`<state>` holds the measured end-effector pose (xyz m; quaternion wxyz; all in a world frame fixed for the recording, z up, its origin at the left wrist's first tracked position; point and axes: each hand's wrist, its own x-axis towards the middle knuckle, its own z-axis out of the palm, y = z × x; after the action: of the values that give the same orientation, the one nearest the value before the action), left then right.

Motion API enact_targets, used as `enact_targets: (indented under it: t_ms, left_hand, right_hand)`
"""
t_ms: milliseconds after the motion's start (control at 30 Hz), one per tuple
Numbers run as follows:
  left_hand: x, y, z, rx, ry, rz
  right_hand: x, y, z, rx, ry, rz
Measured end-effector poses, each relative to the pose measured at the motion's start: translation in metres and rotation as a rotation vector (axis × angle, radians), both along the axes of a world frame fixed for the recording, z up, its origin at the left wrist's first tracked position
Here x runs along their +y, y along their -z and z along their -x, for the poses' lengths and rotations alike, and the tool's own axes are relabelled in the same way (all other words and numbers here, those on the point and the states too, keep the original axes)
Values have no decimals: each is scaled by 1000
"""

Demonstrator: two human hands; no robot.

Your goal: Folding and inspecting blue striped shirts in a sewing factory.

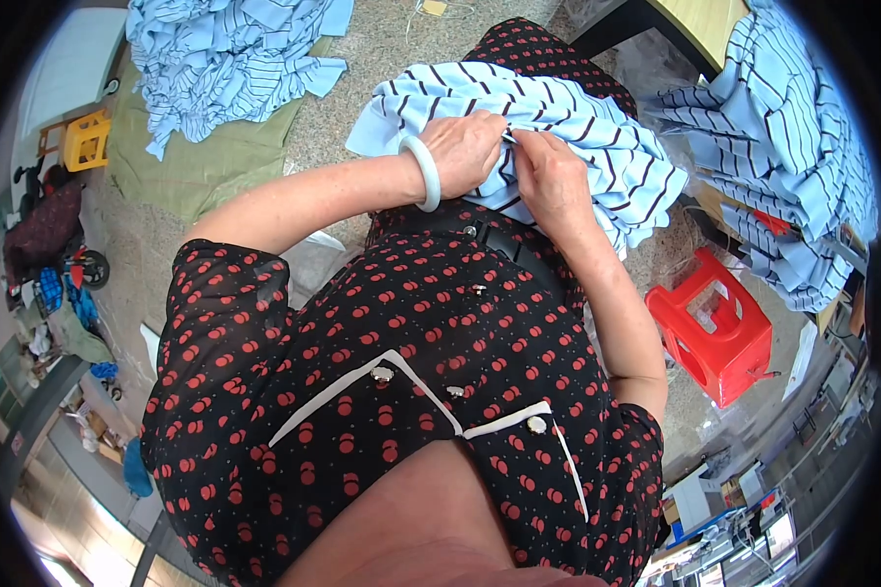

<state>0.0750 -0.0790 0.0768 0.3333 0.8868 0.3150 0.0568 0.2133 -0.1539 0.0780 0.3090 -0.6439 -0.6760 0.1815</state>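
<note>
Dark spotted dress (401, 372) below; both hands' fingers (499, 132) pinch the striped cloth (558, 108).

Both hands, left hand (465, 149) and right hand (548, 176), pinched a blue striped garment (597, 137) on the lap. A red stool (719, 328) stood nearby.

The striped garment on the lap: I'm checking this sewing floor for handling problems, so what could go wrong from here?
1. Both the left hand and right hand pinch one small spot of the blue striped garment; the rest hangs loose and might slide toward the floor.
2. The pale bangle on the left wrist sits against the fabric and could snag it.
3. The red stool stands close by the right elbow and might get knocked.
</note>
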Motion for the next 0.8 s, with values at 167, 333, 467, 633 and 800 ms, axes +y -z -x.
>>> enact_targets:
  t_ms: [167,333,467,633,800]
  left_hand:
    - [3,1,1,-92,24,-16]
    - [10,3,7,-155,114,-19]
    - [18,0,13,-164,222,-2]
    - [27,-7,19,-183,343,89]
    - [34,-11,19,-115,379,188]
  right_hand:
    - [1,-1,-1,59,11,-19]
    - [2,-1,-5,79,-75,-47]
    - [1,-8,-5,119,-78,-12]
    - [2,-20,-10,397,-46,414]
    - [5,-25,-15,288,-84,336]
